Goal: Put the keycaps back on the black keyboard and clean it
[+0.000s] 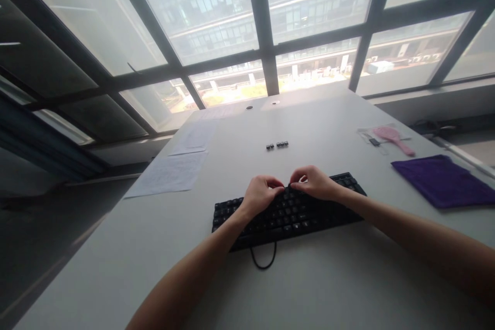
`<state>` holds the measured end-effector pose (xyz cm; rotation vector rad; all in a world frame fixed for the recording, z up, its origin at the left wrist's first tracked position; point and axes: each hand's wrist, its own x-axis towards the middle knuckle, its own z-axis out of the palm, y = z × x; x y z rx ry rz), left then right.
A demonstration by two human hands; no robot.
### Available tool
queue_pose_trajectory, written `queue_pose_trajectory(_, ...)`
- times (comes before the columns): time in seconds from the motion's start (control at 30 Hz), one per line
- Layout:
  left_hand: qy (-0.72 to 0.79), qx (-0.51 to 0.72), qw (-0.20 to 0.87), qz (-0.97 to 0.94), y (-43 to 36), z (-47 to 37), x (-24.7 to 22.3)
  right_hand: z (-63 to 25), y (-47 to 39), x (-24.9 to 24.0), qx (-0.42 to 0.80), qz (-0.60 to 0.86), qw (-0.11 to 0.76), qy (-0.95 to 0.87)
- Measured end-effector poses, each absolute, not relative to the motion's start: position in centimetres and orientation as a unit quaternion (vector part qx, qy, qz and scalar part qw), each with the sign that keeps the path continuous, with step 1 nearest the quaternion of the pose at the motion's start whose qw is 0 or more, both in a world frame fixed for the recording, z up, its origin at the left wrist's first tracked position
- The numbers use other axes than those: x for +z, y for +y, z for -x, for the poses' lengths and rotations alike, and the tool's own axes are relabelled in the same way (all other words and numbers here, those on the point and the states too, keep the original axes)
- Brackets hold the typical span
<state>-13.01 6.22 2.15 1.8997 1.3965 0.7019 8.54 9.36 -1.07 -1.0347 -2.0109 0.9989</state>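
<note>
A black keyboard [294, 214] lies on the grey table [240, 165] in front of me, its cable looping toward the near edge. My left hand [260, 195] and my right hand [315, 183] rest on its far row, fingers curled and pinched together near the middle of that row. What the fingertips grip is too small to tell. Several loose black keycaps [277, 145] sit in a short row on the table beyond the keyboard.
A purple cloth [444, 180] lies at the right, with a pink brush [392, 136] and a small clear bag behind it. White paper sheets [170, 172] lie at the left. Large windows stand behind the table's far edge.
</note>
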Motion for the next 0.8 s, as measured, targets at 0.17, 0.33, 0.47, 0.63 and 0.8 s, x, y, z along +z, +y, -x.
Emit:
queue_pose_trajectory(0.17,0.535,0.284,0.328,-0.725,6.1,13.0,1.6,-8.7,9.2,-1.2,0.384,0.386,0.332,-0.77)
queue_pose_trajectory(0.33,0.529,0.305,0.311,-0.728,5.9,13.0,0.8,-8.6,8.7,-1.3,0.354,0.375,0.337,-0.788)
queue_pose_trajectory(0.47,0.53,0.317,0.278,-0.736,5.5,13.0,0.5,-8.5,8.2,-1.3,0.303,0.366,0.347,-0.809)
queue_pose_trajectory(0.63,0.513,0.328,0.277,-0.743,5.4,13.0,0.5,-8.4,7.9,-1.3,0.272,0.348,0.354,-0.824)
queue_pose_trajectory(0.8,0.519,0.312,0.277,-0.746,5.5,13.1,0.6,-8.5,7.8,-1.4,0.267,0.34,0.356,-0.828)
